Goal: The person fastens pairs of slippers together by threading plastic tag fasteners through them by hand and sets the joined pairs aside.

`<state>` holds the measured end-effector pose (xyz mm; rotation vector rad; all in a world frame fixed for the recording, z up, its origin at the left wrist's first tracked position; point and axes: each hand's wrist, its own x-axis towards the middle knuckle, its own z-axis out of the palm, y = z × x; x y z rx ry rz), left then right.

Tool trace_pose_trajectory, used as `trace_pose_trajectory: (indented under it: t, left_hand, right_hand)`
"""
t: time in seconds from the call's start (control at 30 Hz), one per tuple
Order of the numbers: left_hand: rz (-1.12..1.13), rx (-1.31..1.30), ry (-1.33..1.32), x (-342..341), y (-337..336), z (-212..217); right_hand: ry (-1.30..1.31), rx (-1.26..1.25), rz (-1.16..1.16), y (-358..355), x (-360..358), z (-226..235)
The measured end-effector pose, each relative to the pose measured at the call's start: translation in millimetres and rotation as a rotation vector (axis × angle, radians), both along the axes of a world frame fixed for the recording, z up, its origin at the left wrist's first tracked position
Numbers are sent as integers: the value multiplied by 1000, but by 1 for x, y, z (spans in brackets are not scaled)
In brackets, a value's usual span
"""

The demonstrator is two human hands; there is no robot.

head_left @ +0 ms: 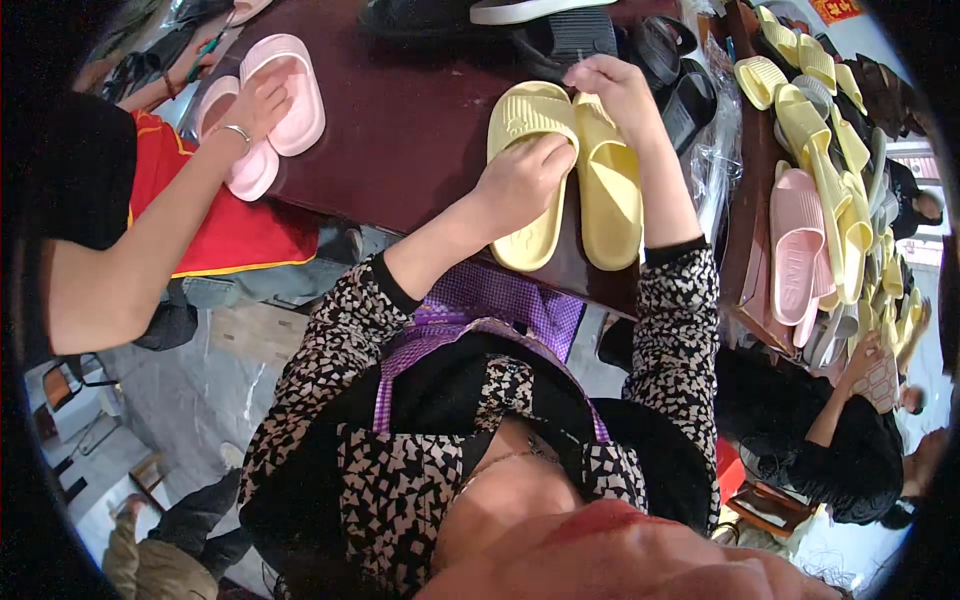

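A glossy dark-red tabletop (400, 120) takes up the upper middle, soft light lying across its surface. Below its near edge spreads a pale grey floor (215, 390) with marbled veining; farther out from the near left corner is a small wooden-framed piece of furniture (148, 472), too partly seen to name. Beyond the right edge runs a brown wooden stand (757, 225), and past that, in brighter light, a red-and-gold poster (835, 10) shows. Off the near right corner is a reddish-brown wooden seat (775, 512)
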<state>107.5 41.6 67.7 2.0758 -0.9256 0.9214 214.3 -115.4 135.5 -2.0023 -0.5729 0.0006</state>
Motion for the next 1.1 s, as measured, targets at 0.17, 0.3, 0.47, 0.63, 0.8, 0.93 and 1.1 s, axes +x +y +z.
trace_pose_trajectory:
  t: [0.17, 0.3, 0.47, 0.63, 0.8, 0.93, 1.1]
  left_hand:
    - [-79, -294, 170, -1, 7, 35]
    - [-177, -325, 432, 52, -3, 47]
    - [-421, -379, 823, 74, -16, 33]
    - [-392, -569, 1077, 65, -10, 41]
    - [-443, -697, 1096, 56, -1, 54]
    - [-459, -802, 1185, 51, 2, 55]
    - [-484, -836, 1257, 52, 4, 49]
  right_hand:
    - [52, 163, -22, -15, -33, -3]
    - [44, 275, -50, -19, -49, -3]
    - [63, 441, -112, -20, -54, -6]
    - [96, 558, -203, -21, -57, -12]
    - [13, 450, -269, -14, -67, -13]
    - [-89, 333, -324, -6, -76, -11]
    - [-179, 98, -363, -5, -80, -6]
